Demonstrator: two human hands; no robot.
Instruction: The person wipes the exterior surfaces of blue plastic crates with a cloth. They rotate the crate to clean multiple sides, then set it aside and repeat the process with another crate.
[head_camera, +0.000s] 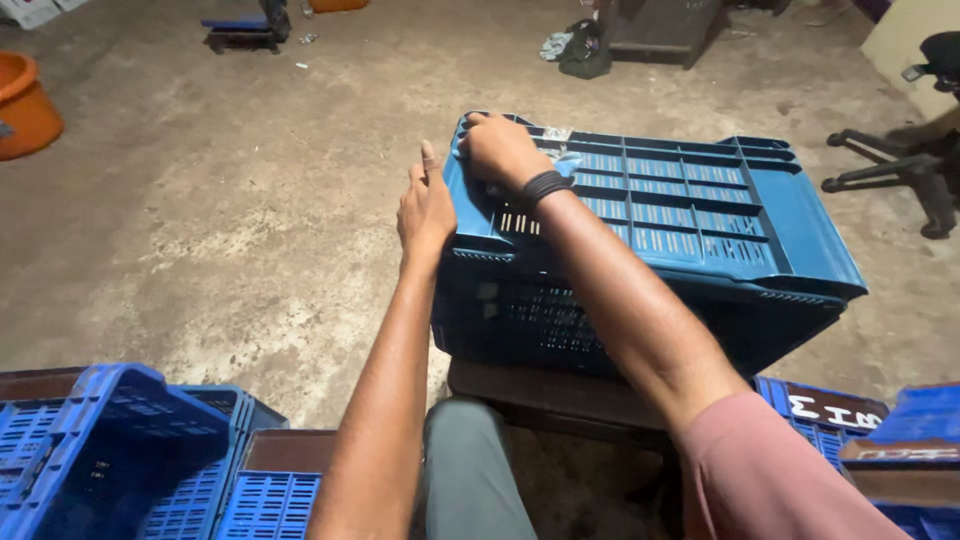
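Note:
A dark blue plastic crate (690, 215) lies upside down on a low dark stand (560, 395) in front of me. My right hand (500, 150), with a black band on the wrist, grips the crate's far left corner, and a pale cloth seems to show beside its fingers. My left hand (426, 205) rests flat against the crate's left side, fingers together and pointing up. My knee in grey trousers (470, 470) shows below the stand.
More blue slotted crates stand at the lower left (110, 450) and lower right (920, 420). An orange tub (25, 105) sits far left. An office chair base (900, 170) is at the right. Dark cloth (580, 48) lies on the concrete floor behind.

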